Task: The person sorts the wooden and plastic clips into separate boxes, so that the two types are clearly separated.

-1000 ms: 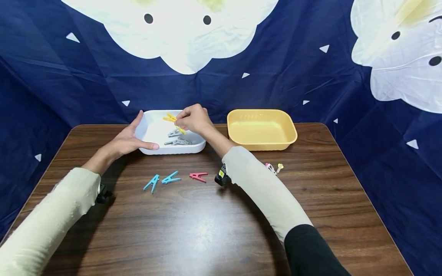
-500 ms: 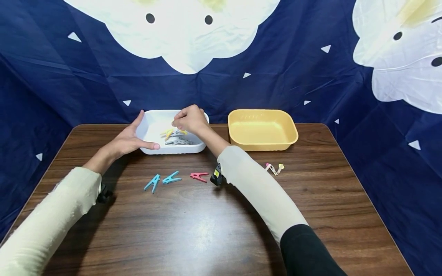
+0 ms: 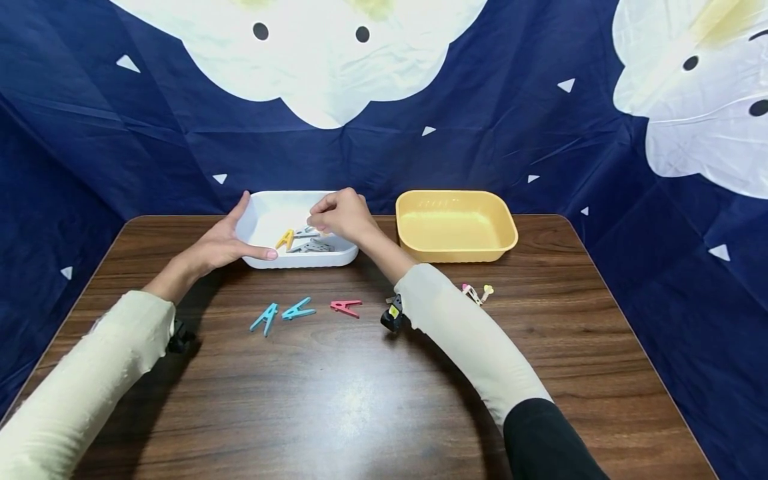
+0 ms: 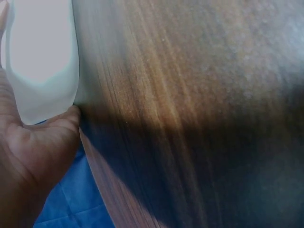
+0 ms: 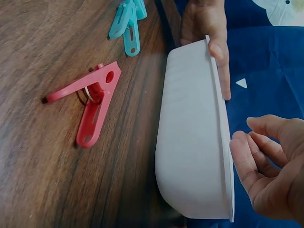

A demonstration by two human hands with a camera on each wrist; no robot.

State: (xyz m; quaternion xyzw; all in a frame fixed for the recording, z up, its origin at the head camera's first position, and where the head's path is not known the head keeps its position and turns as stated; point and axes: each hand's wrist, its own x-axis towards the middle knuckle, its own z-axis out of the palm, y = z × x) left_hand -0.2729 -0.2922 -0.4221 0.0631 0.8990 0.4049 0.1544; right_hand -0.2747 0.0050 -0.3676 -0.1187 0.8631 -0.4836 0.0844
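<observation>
My left hand grips the left end of a white plastic tub, its thumb over the front rim and its fingers along the far side. Inside lie a yellow clothespin and grey clothespins. Over the tub's right part hovers my right hand; in the right wrist view its fingers are bent loosely, with a gap to the thumb and nothing between them. On the table in front are two blue clothespins and a red clothespin.
To the right of the white tub stands a yellow tub. Small clips with pink and yellow ends lie in front of it, beside the right sleeve. A dark blue cloth hangs directly behind the wooden table.
My right hand has let go of a yellow clothespin, which dropped into the white tub, and has drawn back slightly to the right. The left hand has stayed on the tub.
</observation>
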